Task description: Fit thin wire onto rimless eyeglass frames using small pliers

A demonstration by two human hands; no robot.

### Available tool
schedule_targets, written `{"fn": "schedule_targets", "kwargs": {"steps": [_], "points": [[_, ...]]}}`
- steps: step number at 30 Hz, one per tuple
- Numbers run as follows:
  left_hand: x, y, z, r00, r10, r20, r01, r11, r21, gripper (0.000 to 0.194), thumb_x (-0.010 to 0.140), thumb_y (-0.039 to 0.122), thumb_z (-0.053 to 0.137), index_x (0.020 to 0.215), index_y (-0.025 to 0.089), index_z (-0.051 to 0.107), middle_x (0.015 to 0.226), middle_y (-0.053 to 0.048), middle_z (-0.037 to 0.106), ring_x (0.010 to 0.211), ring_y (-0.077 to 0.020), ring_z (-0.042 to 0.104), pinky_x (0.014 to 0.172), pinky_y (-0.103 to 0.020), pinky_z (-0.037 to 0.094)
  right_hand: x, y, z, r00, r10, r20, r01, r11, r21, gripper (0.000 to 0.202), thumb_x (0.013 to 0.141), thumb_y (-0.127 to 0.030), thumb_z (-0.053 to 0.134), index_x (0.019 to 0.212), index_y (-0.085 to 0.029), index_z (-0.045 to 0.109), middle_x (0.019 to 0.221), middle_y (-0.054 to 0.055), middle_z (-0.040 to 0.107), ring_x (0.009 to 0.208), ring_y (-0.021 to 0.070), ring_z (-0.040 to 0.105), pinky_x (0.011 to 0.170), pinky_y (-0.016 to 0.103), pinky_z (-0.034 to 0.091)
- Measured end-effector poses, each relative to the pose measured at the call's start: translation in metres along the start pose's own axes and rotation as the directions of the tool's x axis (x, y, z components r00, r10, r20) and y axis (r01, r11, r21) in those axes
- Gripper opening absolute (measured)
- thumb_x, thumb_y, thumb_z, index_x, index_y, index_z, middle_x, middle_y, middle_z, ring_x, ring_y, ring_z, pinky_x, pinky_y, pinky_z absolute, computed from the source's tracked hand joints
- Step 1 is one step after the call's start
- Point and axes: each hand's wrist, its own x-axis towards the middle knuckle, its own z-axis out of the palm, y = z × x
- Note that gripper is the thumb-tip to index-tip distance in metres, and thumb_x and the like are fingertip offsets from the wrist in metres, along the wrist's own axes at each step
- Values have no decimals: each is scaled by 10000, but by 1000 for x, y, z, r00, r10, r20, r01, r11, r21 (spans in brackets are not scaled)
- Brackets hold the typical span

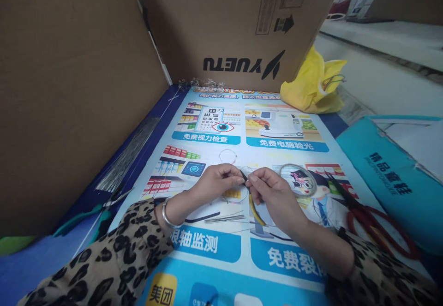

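My left hand [226, 180] and my right hand [272, 188] meet over the printed poster [244, 158]. Between them is a small pair of pliers [256, 211] with yellow handles and a dark tip. The fingers of my right hand are closed around the pliers. My left thumb and fingers pinch close to the tip; thin wire seems to be there, but what they hold is too small to make out. Several loose straight wires [224, 218] lie just below my hands. Right of my right hand is a coil of wire [313, 183].
Green-handled cutters [104, 209] and a bundle of straight wires [129, 153] lie at the left. Large red-handled scissors [375, 225] rest at the right, near a teal box [387, 172]. A yellow bag [308, 84] and cardboard [228, 24] stand behind, with small wire pieces [211, 84].
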Motion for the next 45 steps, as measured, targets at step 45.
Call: {"fn": "schedule_targets", "kwargs": {"steps": [45], "points": [[-5, 5, 0, 904, 412, -114, -359, 876, 322, 137, 841, 258, 529, 826, 181, 641, 796, -30, 661, 761, -119, 592, 716, -243, 448, -3, -2, -3, 982, -189, -3, 184, 959, -216, 154, 844, -358, 508, 853, -204, 518, 657, -29, 541, 540, 84, 463, 520, 229, 405]]}}
